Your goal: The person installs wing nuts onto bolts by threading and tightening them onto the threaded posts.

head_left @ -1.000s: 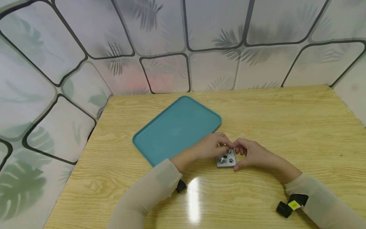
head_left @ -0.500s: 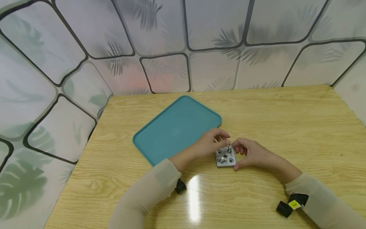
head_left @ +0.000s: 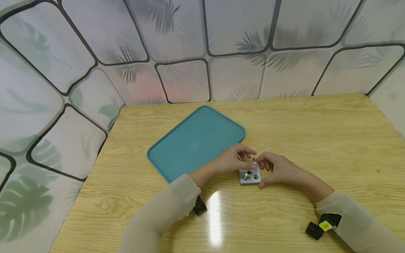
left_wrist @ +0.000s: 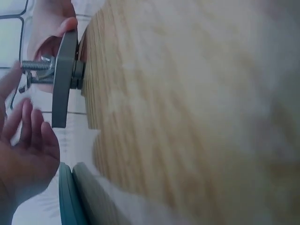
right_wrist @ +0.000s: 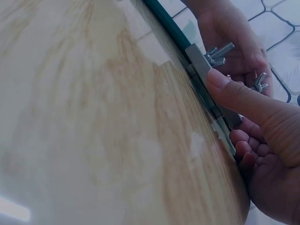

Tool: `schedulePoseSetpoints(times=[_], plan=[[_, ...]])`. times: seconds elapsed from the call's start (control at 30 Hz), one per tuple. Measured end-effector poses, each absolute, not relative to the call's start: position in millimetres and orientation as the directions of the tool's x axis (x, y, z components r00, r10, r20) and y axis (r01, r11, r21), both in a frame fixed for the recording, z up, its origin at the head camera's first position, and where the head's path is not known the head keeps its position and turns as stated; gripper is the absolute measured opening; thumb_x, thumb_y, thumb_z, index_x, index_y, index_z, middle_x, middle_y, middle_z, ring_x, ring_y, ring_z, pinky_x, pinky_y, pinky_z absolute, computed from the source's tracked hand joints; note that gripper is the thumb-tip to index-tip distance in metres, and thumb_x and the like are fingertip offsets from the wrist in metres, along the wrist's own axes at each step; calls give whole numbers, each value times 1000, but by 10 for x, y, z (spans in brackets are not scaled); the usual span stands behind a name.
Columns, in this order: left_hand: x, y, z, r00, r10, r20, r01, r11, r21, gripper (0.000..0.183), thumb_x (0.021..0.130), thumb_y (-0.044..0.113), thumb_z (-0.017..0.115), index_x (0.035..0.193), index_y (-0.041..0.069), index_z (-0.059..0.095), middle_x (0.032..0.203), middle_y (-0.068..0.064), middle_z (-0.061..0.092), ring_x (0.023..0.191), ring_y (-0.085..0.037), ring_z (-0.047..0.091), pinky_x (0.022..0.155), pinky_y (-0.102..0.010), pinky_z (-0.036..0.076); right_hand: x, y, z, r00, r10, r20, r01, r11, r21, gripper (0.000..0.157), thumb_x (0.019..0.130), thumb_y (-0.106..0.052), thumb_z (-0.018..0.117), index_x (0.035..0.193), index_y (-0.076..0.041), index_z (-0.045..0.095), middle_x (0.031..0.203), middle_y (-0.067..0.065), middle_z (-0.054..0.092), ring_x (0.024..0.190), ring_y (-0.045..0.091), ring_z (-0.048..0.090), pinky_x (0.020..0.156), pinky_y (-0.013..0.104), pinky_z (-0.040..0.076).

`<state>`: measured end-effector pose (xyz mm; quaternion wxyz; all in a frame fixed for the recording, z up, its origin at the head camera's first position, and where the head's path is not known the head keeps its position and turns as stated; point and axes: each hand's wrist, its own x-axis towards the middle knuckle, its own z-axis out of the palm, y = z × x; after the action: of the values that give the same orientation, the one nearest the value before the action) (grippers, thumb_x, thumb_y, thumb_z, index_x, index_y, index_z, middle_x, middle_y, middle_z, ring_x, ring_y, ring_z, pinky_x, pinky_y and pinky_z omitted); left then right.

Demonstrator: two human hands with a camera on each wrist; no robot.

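Note:
A square metal plate with several holes sits on the table, two bolts standing up from it. One wing nut is on the near bolt, and another wing nut is on the far one. My right hand grips the plate at its right side, thumb on the near edge and fingers at the far one. My left hand is over the plate's far left part, its thumb at the far wing nut and its fingers loosely bent. In the left wrist view a fingertip is right at a bolt's threaded end.
Behind my left forearm lies a blue-green tray, set at an angle on the wooden table. A patterned wall rises along the table's back edge. Black wrist cameras stick out below the sleeves.
The left hand's fingers drew back from the far wing nut, baring it, then its thumb came over it again. The right hand and the plate have hardly moved.

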<state>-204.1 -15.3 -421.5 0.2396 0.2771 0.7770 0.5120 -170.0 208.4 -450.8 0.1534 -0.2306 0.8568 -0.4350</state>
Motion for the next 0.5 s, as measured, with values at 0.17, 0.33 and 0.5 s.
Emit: schedulePoseSetpoints(times=[0.17, 0.33, 0.5], plan=[[-2039, -165, -4243, -782, 616, -95, 150, 334, 931, 31, 79, 17, 78, 107, 7, 67, 92, 0, 60, 79, -6, 53, 69, -19, 46, -1701, 2079, -4504, -846, -529, -62, -258, 509, -821, 61, 60, -31, 90, 106, -6, 58, 85, 3, 51, 76, 12, 45, 64, 24, 41], [-2021, -174, -4210, -743, 664, -84, 196, 337, 921, 31, 80, 18, 77, 109, 10, 70, 99, -2, 66, 81, -5, 55, 71, -19, 48, -1698, 2081, -4505, -850, -522, -69, -249, 514, -821, 60, 58, -31, 91, 102, -7, 57, 84, 2, 50, 76, 12, 45, 64, 24, 40], [-2019, -161, -4211, -711, 696, -94, 217, 345, 913, 30, 83, 20, 74, 112, 12, 70, 103, 1, 62, 86, -4, 55, 74, -19, 47, -1699, 2080, -4510, -854, -516, -69, -250, 524, -814, 59, 58, -31, 91, 100, -9, 56, 85, 1, 50, 76, 12, 46, 64, 24, 41]])
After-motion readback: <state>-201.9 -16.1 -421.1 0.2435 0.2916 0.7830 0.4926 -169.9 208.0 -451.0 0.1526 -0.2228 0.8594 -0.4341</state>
